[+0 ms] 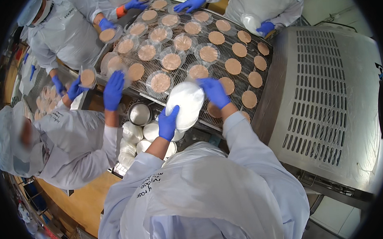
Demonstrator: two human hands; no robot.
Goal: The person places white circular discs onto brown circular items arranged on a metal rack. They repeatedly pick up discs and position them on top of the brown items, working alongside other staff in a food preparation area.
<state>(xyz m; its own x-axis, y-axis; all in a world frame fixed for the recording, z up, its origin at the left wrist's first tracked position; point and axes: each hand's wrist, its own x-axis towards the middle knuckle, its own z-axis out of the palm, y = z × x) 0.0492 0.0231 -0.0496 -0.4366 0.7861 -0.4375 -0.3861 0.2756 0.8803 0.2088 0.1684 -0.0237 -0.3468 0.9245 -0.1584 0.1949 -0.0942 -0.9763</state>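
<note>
- The left hand (pixel 168 123), in a blue glove, clasps the lower edge of a stack of clear round lids (pixel 185 105).
- The right hand (pixel 214 91) grips the stack's upper right edge.
- The stack sits tilted just over the near edge of the wire conveyor belt (pixel 244 29).
- Round brown patties (pixel 233 66) lie in rows on the belt; several wear clear lids.
- A co-worker's gloved hand (pixel 113 90) reaches in just left.

Own blue-gloved hands: two, left hand (pixel 168 122) and right hand (pixel 214 91), sharing one white lid stack (pixel 186 103). Co-workers (pixel 61 145): four in view. Round brown patties (pixel 233 66) on wire conveyor (pixel 223 51): roughly thirty, about half under clear lids (pixel 160 82). Spare white stacks (pixel 133 132) below: about six. Steel machine hood (pixel 326 102): one.
</note>
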